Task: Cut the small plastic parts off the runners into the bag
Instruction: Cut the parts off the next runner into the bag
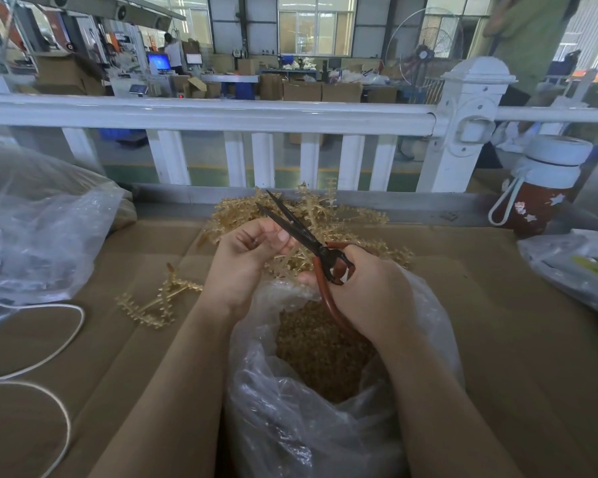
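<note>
one scissors [302,236], two hands [244,257], one open bag [325,426].

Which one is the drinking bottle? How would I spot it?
Find the white fence post on the right. Just right of its foot, on the table's far right corner, stands the bottle. It alone has a dark red body with pale stars, a white cap and a white carrying loop.

A flat brown cardboard sheet [497,339] covered the work surface. On it lay a heap of yellowish plastic runners [342,219], one loose runner [159,301], a white cord [59,339], crumpled clear plastic bags [38,229], and a red-and-white bottle [539,188], possibly just beyond the cardboard.
</note>
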A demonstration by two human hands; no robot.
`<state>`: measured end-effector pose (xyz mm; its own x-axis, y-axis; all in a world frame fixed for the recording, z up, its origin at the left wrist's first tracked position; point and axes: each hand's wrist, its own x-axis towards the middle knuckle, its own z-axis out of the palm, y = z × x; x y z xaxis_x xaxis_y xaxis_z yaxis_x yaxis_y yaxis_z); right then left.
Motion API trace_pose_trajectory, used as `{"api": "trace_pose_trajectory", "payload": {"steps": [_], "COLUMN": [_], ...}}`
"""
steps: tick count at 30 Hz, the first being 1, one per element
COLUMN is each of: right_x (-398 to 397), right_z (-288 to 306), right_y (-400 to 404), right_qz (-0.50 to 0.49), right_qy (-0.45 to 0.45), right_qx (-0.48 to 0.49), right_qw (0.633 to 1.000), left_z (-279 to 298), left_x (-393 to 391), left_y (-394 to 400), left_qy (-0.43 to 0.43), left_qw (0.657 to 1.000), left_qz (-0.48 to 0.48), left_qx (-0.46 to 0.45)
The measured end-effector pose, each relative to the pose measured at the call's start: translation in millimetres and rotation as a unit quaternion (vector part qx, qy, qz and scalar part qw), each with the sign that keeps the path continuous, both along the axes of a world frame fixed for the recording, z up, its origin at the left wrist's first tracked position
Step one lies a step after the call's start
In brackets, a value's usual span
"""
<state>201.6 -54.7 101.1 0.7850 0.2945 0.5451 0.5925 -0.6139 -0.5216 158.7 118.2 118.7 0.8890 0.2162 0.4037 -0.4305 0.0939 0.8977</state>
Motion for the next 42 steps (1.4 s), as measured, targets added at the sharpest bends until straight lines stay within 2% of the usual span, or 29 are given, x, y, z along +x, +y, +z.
{"api": "trace_pose_trajectory", "payload": {"steps": [13,16,21,24,27,30,34,39,42], "right_x": [3,2,5,5,2,0,2,0,-1], "right_z": [-3,-3,3,6,8,11,12,12,13], "right_y": [0,0,3,5,5,5,3,0,3], "right_qz": [-0.020,-0.008,0.042,0.079,0.103,0.109,0.089,0.117,0.110], "right_qy": [-0.021,0.013,0.186,0.243,0.249,0.252,0.266,0.259,0.251], "right_qx": [-0.013,-0.009,0.078,0.144,0.178,0.222,0.304,0.348,0.346], "right_qw": [1.000,1.000,0.979,0.956,0.946,0.936,0.911,0.894,0.897], "left_z": [0,-1,-3,-3,-1,3,5,6,5], "left_x": [1,1,4,5,3,-1,-3,-4,-4], "left_y": [1,1,4,3,2,2,-3,-5,-5], "left_qy": [0.009,0.017,0.050,0.060,0.067,0.115,0.167,0.155,0.146], "left_qw": [1.000,0.999,0.998,0.997,0.996,0.990,0.984,0.983,0.986], "left_qz": [0.017,0.015,0.030,0.027,0.009,-0.036,-0.044,-0.073,-0.081], "left_qx": [-0.003,-0.030,-0.034,-0.035,-0.057,-0.076,-0.040,-0.068,-0.022]}}
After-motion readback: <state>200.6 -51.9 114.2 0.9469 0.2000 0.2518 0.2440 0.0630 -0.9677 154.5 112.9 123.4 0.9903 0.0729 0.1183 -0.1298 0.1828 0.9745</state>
